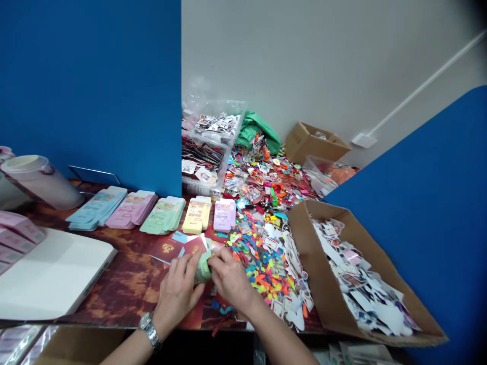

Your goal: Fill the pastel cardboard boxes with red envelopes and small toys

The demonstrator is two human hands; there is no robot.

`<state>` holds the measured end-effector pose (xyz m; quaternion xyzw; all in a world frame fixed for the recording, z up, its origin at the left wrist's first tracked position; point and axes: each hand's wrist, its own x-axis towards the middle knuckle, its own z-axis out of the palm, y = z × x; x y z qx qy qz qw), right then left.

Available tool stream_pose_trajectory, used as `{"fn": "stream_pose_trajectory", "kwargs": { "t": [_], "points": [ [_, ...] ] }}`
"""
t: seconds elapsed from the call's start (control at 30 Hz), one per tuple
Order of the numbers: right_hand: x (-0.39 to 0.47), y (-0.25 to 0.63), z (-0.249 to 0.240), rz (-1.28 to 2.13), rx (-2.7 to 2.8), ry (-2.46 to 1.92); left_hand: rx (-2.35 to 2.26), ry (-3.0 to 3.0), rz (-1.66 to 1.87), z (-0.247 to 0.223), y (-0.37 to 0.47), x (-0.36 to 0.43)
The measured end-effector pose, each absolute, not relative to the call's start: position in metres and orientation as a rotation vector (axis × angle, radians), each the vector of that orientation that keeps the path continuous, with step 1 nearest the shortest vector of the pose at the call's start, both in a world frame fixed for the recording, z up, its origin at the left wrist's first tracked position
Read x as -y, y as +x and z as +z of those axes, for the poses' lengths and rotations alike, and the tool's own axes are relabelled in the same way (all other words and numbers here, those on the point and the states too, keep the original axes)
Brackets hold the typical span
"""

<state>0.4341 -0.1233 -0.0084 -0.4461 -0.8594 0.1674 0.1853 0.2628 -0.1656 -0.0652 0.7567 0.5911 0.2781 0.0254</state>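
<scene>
A small green printed carton (203, 268) is held tilted above the table's front edge. My left hand (178, 286) is closed around it from the left, with a metal watch (150, 330) on the wrist. At the carton's upper right end, the closed fingers of my right hand (230, 276) pinch its edge or flap; anything smaller between them is hidden. Just behind the hands lie red cards (167, 249) with gold print and some light-blue paper pieces. Flat carton stacks stand in a row beyond: blue (97, 208), pink (131, 209), green (163, 215), yellow (197, 214) and purple (224, 215).
Loose colourful trinkets (266, 248) cover the table's right side. A cardboard box (312, 263) of white-backed cutouts stands at the right. Clear bins (228, 162) rise at the back. At left are a white box (57, 274), pink cartons (23, 233) and a whitish tub (49, 187).
</scene>
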Motion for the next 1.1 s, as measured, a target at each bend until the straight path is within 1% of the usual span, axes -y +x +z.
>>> {"fn": "stream_pose_trajectory", "kwargs": {
  "t": [0.1, 0.27, 0.33, 0.43, 0.47, 0.57, 0.67, 0.77, 0.9, 1.1],
  "points": [
    [0.125, 0.434, -0.006, 0.574, 2.382, -1.11, -1.804, 2.286, 0.881, -0.07, 0.261, 0.16],
    [0.109, 0.445, -0.003, 0.572, 2.246, -0.88, -1.626, 2.079, 0.908, -0.074, 0.261, 0.149],
    [0.079, 0.458, -0.006, 0.498, 2.193, -1.058, -1.632, 1.983, 0.905, -0.071, 0.26, 0.146],
    [0.009, 0.484, -0.014, 0.271, 2.309, -1.659, -1.633, 1.98, 0.893, -0.067, 0.259, 0.146],
    [-0.016, 0.493, -0.017, 0.24, 2.328, -1.75, -1.62, 2.015, 0.885, -0.066, 0.258, 0.146],
    [-0.083, 0.511, -0.027, 0.204, 2.406, -1.879, -1.615, 2.1, 0.85, -0.066, 0.258, 0.148],
    [-0.121, 0.518, -0.034, 0.202, 2.534, -1.918, -1.623, 2.12, 0.833, -0.068, 0.259, 0.15],
    [-0.13, 0.52, -0.038, 0.176, 2.624, -1.904, -1.65, 2.103, 0.837, -0.071, 0.259, 0.149],
    [-0.118, 0.527, -0.039, 0.177, 2.689, -1.864, -1.68, 2.064, 0.853, -0.076, 0.259, 0.148],
    [-0.103, 0.543, -0.042, 0.227, 2.617, -1.962, -1.657, 2.095, 0.852, -0.075, 0.26, 0.151]
  ]
}}
